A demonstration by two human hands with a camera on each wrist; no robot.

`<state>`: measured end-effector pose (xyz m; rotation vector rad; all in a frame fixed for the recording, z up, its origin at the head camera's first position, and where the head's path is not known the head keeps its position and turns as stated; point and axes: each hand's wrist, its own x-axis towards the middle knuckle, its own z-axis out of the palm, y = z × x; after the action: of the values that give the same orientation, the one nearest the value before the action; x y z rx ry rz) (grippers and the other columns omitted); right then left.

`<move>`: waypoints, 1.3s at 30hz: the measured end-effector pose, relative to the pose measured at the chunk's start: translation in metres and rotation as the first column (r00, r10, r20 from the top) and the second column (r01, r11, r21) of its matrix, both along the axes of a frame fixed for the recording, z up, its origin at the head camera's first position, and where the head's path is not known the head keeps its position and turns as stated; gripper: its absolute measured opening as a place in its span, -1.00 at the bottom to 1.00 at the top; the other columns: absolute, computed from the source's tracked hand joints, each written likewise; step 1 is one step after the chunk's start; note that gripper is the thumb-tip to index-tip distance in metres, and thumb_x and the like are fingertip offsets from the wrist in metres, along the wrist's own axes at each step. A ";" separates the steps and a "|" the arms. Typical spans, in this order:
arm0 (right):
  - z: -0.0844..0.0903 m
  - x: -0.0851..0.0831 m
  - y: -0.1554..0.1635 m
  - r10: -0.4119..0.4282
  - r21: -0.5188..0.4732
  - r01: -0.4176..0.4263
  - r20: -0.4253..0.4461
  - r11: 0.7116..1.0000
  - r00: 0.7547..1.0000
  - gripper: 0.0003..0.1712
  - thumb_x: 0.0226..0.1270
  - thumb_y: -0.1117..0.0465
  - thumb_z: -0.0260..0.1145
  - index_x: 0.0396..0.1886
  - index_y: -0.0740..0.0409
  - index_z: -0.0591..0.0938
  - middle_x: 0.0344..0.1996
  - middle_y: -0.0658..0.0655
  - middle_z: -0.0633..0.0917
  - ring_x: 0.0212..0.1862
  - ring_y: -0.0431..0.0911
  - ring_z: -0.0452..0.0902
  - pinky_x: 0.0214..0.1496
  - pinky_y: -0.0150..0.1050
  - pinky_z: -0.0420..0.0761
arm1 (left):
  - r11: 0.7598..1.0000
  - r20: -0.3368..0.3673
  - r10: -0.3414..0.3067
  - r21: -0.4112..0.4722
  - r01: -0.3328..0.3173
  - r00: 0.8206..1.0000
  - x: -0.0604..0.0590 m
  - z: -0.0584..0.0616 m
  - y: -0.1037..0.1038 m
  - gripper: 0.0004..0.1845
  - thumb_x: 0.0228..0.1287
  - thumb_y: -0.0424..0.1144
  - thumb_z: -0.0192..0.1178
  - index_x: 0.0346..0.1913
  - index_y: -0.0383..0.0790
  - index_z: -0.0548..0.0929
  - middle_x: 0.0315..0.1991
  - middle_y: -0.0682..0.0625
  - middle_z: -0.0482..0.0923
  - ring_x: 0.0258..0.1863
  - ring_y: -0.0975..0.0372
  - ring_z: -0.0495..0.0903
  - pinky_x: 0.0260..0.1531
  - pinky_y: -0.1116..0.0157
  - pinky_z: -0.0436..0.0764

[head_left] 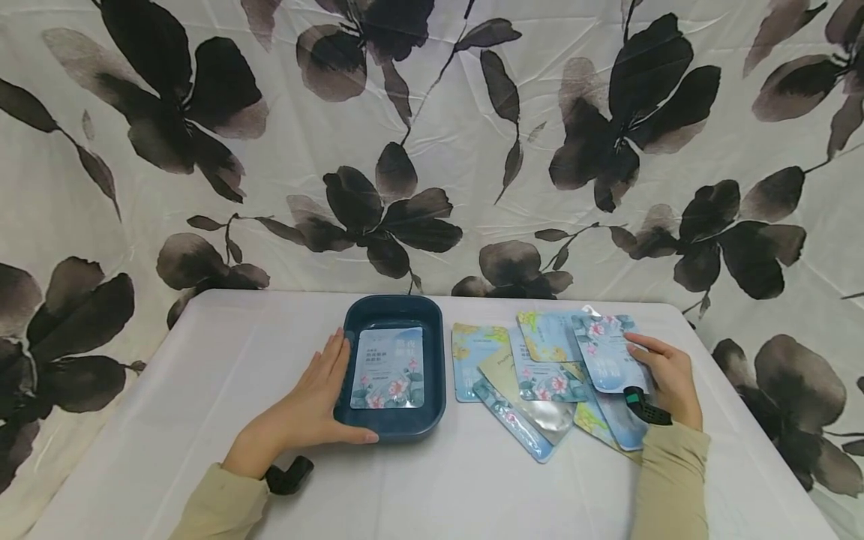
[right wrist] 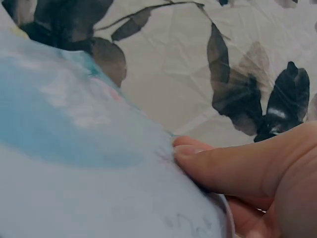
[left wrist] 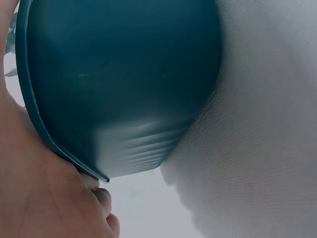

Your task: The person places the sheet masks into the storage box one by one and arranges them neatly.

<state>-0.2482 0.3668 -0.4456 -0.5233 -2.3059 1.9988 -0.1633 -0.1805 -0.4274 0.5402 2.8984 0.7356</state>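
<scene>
1. We see one lotus-print sachet (head_left: 610,360) in the right hand (head_left: 671,379), its thumb and fingers clamped on the right edge.
2. That sachet is above the far right part of a loose pile; we cannot tell whether it touches those below.
3. Our left hand (head_left: 307,409) has its fingers straight and thumb apart, touching the left and near sides of one blue tray (head_left: 433,375).
4. Inside the tray we count one flat floral sachet (head_left: 388,367).
5. Right of the tray, we make out seven packets in the pile, mostly overlapping: two yellow-and-blue sachets (head_left: 478,364), one pink-flowered sachet (head_left: 548,371), one silver-ended pouch (head_left: 550,414), one slim stick packet (head_left: 516,422), and two partly hidden packets (head_left: 622,420) at near right.
6. We see two black wrist cameras (head_left: 290,476), one white tablecloth (head_left: 378,495) and one flower-patterned curtain (head_left: 472,150) at the far side.
</scene>
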 end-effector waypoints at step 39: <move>0.002 -0.022 -0.091 0.319 -0.366 -0.420 -0.304 0.831 0.898 -0.38 0.54 0.45 0.01 0.53 0.32 0.16 0.47 0.26 0.18 0.11 -0.25 0.54 -0.03 -0.42 0.63 | 1.000 0.026 0.028 -0.014 -0.027 0.999 0.014 0.007 0.004 0.63 -0.35 0.56 0.40 0.55 -0.42 -0.26 0.58 -0.25 -0.48 0.56 -0.07 -0.40 0.44 -0.21 -0.19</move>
<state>-0.2698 0.2761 -0.4432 0.1763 -1.9452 2.5981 -0.1489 -0.1766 -0.4206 0.4864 2.8899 0.7206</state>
